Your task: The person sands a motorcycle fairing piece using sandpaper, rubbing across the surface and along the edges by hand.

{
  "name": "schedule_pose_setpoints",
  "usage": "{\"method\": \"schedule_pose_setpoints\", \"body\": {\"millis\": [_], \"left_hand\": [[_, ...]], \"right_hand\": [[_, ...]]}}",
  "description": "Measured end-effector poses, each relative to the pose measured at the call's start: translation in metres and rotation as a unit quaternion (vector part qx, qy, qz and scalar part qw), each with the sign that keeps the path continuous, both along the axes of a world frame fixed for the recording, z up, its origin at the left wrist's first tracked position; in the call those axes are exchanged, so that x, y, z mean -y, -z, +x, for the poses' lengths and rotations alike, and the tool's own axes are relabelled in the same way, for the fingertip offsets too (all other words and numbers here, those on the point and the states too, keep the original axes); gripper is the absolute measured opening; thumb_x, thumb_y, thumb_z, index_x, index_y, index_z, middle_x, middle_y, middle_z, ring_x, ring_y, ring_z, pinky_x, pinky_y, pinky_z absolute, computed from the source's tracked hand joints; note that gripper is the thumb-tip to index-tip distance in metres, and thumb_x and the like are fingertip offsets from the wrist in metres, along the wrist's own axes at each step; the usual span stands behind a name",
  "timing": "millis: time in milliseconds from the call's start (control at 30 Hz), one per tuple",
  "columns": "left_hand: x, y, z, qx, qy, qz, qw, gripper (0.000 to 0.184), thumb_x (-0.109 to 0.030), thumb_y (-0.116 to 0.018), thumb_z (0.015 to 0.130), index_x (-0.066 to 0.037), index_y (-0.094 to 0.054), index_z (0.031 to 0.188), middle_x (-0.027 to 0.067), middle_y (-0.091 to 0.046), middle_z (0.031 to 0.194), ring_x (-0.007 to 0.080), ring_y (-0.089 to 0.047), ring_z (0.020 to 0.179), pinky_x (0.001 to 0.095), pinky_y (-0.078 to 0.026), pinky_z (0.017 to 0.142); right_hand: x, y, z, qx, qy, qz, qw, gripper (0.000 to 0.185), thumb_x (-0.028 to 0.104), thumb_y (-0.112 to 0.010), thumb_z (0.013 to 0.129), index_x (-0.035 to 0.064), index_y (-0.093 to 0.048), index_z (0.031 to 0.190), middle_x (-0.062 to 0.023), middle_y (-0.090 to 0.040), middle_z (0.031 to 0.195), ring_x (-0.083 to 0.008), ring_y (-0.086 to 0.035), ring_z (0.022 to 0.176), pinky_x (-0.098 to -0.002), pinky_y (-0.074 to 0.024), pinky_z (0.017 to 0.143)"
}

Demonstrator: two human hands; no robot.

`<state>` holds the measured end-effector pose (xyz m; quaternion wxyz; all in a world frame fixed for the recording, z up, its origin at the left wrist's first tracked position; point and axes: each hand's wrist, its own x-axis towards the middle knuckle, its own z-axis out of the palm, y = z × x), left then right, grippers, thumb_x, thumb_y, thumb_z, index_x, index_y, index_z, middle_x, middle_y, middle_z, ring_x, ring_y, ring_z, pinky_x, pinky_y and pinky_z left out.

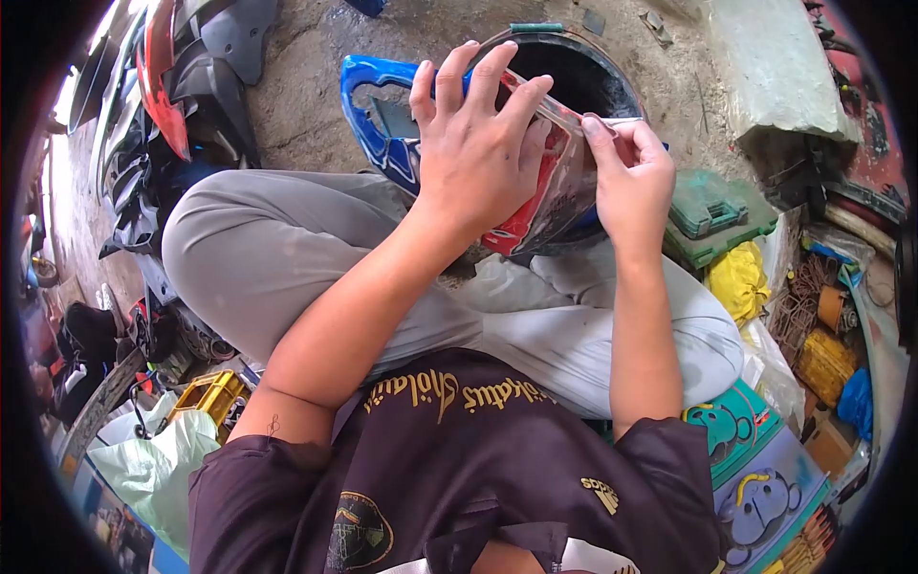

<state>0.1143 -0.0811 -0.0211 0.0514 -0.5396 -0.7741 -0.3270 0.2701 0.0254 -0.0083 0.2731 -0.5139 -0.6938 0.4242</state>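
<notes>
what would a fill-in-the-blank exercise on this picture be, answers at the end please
The hand spread over the painted panel is the person's ____ one. The round container beyond the panel is ____ inside. The bag beside the green case is coloured ____. The person's trousers are ____ in colour.

Missing words: left; black; yellow; grey
</notes>
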Motion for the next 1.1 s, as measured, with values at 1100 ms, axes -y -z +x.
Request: {"method": "schedule_pose_setpoints", "body": {"millis": [1100], "left_hand": [[-0.006,-0.02,-0.009,0.1,0.062,0.023,0.993,0.009,-0.029,-0.087,0.085,-0.028,-0.087,0.094,0.0057,-0.066,0.149,0.041,-0.04,0.156,0.0736,-0.017,0.121]], "right_hand": [[0.009,-0.02,0.018,-0.134,-0.098,-0.172,0.971,0.017,0.01,-0.084,0.103,-0.0002,-0.083,0.116,-0.0033,-0.08,0.111,-0.008,-0.07,0.102,-0.0265,-0.0569,0.093]]}}
